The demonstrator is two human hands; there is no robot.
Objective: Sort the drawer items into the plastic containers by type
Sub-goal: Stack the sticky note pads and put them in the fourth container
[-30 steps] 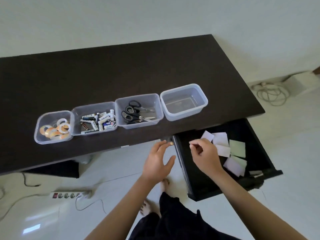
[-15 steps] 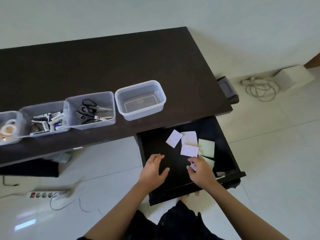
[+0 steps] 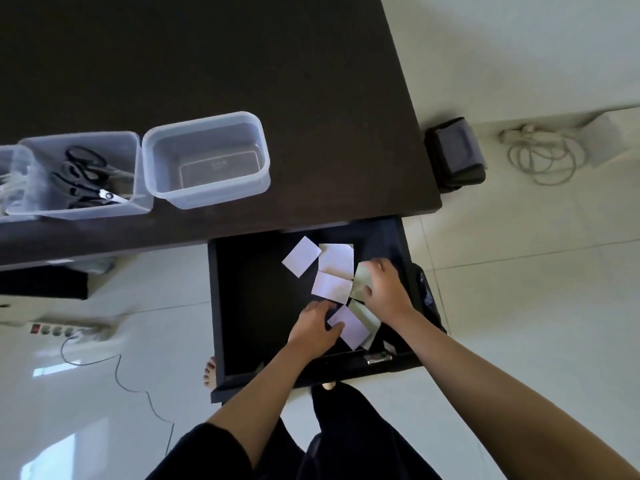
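Left hand: my left hand (image 3: 317, 329) is down in the open drawer (image 3: 249, 306), thumb and fingers touching the near white note (image 3: 349, 327); whether they pinch it or only press on it I cannot tell.
Right hand: my right hand (image 3: 386, 289) lies fingers spread and relaxed, flat over the green note (image 3: 362, 277), grasping nothing that I can see.
Notes: the paper notes lie loose in the right half of the drawer, running from near to far; two more white notes (image 3: 332, 287) sit just beyond my left fingertips, the farthest one (image 3: 300, 256) tilted like a diamond.
Key relation: the scatter's long axis runs away from me, both hands are on it, and the empty container (image 3: 207, 161) stands far and left, so my left hand is the nearer one.
Room: the left half of the drawer is bare; the desk edge (image 3: 242, 226) overhangs the far notes, so I judge a lift must come toward me first.
Beyond: the scissors container (image 3: 135, 168) touches the empty one's left side.
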